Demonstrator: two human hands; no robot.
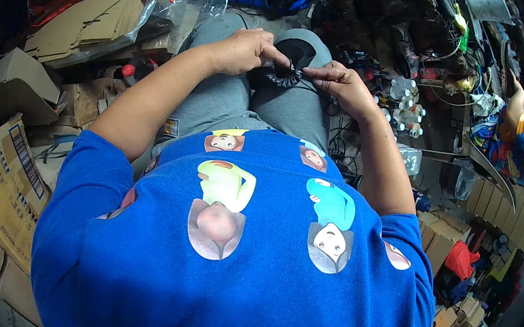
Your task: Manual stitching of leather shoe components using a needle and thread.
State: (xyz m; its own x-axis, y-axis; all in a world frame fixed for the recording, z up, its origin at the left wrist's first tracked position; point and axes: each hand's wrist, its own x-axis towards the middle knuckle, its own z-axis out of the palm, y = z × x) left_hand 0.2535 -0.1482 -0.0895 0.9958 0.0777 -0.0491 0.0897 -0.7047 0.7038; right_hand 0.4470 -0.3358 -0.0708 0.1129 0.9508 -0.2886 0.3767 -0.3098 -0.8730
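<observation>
With fingertips nearly together, the left hand (246, 51) and right hand (343, 86) pinch the ruffled black piece (282, 80), best held evenly taut.

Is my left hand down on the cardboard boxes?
No, your left hand is at the black item over your gray trousers.

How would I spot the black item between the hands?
Find the grey trousers beyond the blue shirt. There, the left hand and right hand touch the black item. Its dark, crinkled edge stands out against the smoother grey fabric.
</observation>
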